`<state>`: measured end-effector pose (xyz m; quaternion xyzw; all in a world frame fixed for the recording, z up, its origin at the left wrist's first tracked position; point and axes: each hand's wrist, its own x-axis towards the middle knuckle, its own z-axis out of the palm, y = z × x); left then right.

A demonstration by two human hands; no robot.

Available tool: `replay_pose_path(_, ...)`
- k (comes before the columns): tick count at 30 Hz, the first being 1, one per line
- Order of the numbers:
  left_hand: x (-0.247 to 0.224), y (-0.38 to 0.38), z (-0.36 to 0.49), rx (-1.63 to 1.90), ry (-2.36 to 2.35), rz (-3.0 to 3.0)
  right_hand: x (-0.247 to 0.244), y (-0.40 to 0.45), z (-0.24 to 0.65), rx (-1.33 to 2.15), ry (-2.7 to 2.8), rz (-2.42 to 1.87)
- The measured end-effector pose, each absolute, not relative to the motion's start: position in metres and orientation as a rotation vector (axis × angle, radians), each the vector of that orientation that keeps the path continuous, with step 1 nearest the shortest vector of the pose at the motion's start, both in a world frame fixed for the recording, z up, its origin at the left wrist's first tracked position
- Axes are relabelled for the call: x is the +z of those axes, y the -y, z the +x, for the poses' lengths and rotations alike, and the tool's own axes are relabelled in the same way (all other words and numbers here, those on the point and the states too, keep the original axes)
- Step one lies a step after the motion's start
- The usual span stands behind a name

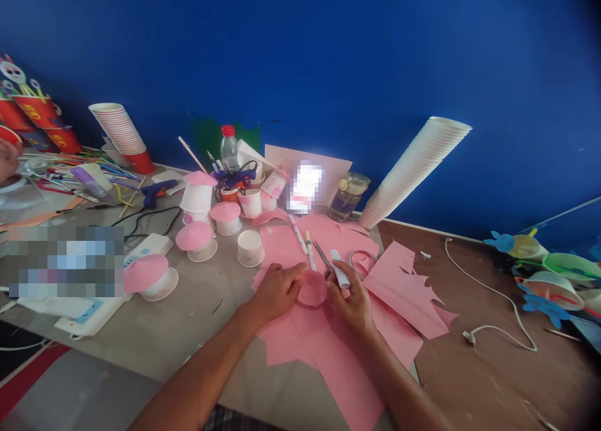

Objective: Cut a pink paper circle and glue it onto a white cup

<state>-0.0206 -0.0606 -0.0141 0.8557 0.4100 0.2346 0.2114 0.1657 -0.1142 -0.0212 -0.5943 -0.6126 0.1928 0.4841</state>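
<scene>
The open left hand (277, 291) rests its fingertips (300, 269) on a round pink paper disc (312, 288), lying on cut pink paper (300, 334). The closed right hand (351, 303) grips a white cylindrical glue stick (340, 269). Steel scissors (323, 256) sit just beyond.

Left forearm (201, 371) and right forearm (399, 381) enter from the lower edge of the view, converging toward the centre. The left hand (276, 291) lies palm down, fingers extended and close together. The right hand (351, 304) faces it, fingers curled in a grip, wrist slightly bent.
</scene>
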Motion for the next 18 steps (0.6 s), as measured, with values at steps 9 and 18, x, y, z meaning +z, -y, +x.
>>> replay_pose_path(9,-0.0082,0.0625,-0.0205,0.721,-1.084,2.256,-0.0212,0.111,0.1619,0.323,1.453,-1.587)
replay_pose_path(18,-0.0112,0.0598,-0.0221,0.847,-1.099,2.146,-0.0226,0.1108,0.1655,0.354,1.283,-1.592)
